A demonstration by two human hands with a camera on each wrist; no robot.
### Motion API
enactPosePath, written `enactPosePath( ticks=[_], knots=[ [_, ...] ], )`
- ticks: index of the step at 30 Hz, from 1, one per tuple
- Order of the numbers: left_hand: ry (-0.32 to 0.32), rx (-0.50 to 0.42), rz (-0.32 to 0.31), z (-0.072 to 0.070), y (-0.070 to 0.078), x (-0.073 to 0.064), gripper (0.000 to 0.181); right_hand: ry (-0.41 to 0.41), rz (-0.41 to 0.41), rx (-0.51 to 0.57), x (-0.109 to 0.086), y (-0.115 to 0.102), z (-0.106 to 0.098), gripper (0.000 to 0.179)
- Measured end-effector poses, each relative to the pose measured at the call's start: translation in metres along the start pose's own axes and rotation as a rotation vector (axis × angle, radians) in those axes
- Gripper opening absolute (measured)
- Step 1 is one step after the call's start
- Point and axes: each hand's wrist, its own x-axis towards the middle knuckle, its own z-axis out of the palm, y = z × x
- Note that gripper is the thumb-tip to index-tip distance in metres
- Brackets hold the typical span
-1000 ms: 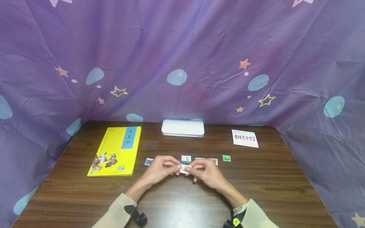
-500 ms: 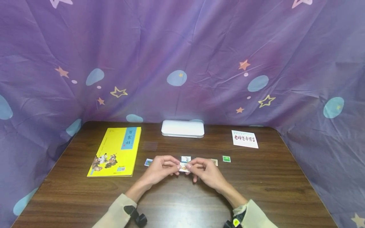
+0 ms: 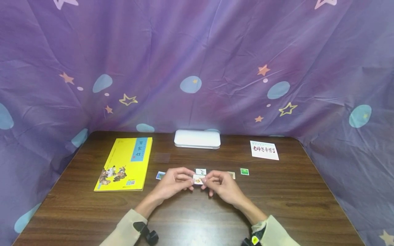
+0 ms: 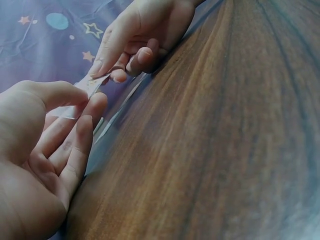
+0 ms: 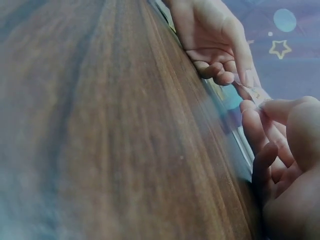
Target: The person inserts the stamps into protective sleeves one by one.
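Observation:
Between my hands is a small white postage stamp (image 3: 198, 179) with an orange-brown picture, held just above the table. My left hand (image 3: 174, 180) pinches its left edge between thumb and fingers. The right hand (image 3: 225, 186) pinches the right edge. In the left wrist view a clear film (image 4: 67, 112) shows beside the stamp (image 4: 94, 84); whether it encloses the stamp I cannot tell. Just behind the hands lie a white stamp with a dark drawing (image 3: 201, 171), a blue stamp (image 3: 160, 175) and a beige stamp (image 3: 232, 175), partly covered by the hands.
A green stamp (image 3: 244, 171) lies to the right. At the left is a yellow book (image 3: 124, 167), with a faint clear sheet (image 3: 161, 157) beside it. A white case (image 3: 197, 139) stands at the back, and a white card with writing (image 3: 264, 150) lies back right.
The held stamp has tilted and shifted slightly away from me, and more of its picture shows. My right fingertips have moved a little off its face. The arms have hardly moved.

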Motion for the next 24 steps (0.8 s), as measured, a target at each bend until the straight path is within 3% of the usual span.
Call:
enactPosePath(
  ticks=[4,12,24],
  knots=[
    [-0.014,0.0,0.008,-0.0004,0.0004,-0.0008,0.035,-0.006,-0.003,0.002,0.0005,0.0009,0.0012,0.02],
    [-0.114,-0.027,0.03,-0.0038,0.0036,-0.004,0.039,0.0,0.016,-0.005,0.0019,0.0012,0.002,0.023],
    [-0.062,-0.037,0.018,-0.003,0.002,-0.0014,0.03,0.004,0.006,0.024,0.0001,0.0017,-0.0052,0.021]
  ],
)
